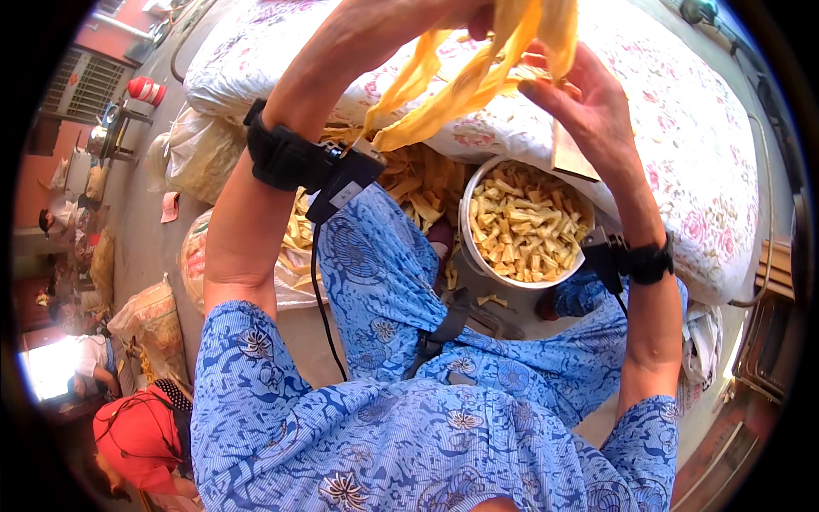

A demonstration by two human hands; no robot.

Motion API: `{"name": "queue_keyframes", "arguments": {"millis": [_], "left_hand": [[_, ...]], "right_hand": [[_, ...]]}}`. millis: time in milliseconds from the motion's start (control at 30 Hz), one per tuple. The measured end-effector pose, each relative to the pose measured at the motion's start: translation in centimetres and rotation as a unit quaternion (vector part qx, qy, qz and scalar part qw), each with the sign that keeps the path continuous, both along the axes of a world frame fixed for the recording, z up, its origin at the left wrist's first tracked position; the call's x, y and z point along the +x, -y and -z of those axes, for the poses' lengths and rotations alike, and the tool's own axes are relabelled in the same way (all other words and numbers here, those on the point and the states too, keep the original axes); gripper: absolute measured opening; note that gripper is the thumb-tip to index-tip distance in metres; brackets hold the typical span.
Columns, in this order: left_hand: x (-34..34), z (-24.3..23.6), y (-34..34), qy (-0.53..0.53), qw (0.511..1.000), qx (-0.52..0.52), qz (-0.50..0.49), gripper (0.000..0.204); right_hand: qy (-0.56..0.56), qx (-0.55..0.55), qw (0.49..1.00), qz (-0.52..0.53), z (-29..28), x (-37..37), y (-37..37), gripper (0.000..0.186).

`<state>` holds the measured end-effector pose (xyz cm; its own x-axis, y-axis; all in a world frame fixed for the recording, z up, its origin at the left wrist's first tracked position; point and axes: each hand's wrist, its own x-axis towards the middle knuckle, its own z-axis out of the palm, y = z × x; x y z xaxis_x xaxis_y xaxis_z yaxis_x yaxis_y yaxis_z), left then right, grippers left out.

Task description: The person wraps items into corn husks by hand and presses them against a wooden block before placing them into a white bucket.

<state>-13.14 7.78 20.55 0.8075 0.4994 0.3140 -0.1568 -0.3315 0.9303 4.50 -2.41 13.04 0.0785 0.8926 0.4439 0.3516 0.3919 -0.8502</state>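
I hold both hands raised at the top centre of the frame, and between them hang long yellow husk strips (465, 81), soft and folded, draping down toward the middle. My left hand (461, 13) sits at the very top edge, mostly cut off, its fingers closed on the upper part of the strips. My right hand (589, 94) is just right of them, palm turned toward me, thumb and fingers pinched around the strips where they bunch together. Each wrist carries a black strap with a small device, and a black cable runs down from the left one across my blue patterned clothing (409, 427). Below my right hand, right of centre, stands a white bucket (467, 230) filled with short cut yellow pieces. Left of it, more of the same pieces lie in a loose pile (426, 183) on the ground by my knee. Behind both stretches a floral-printed white sack (682, 128), filling the upper right.
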Motion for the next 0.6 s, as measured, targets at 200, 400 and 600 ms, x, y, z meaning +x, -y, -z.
{"name": "queue_keyframes", "arguments": {"millis": [200, 400, 600], "left_hand": [[5.2, -2.1, 3.1, 0.012, 0.98, 0.168, 0.105, 0.021], [4.7, 0.4, 2.0, 0.053, 0.991, 0.078, 0.097, 0.025], [3.9, 7.6, 3.2, 0.018, 0.997, -0.006, 0.071, 0.022]], "right_hand": [[-0.075, -0.089, 0.992, -0.037, -0.6, 2.8, 4.3, 0.027], [-0.017, -0.233, 0.972, 0.006, -1.6, 6.9, 11.0, 0.02], [-0.07, -0.252, 0.963, 0.065, 0.9, 8.3, 14.1, 0.018]]}}
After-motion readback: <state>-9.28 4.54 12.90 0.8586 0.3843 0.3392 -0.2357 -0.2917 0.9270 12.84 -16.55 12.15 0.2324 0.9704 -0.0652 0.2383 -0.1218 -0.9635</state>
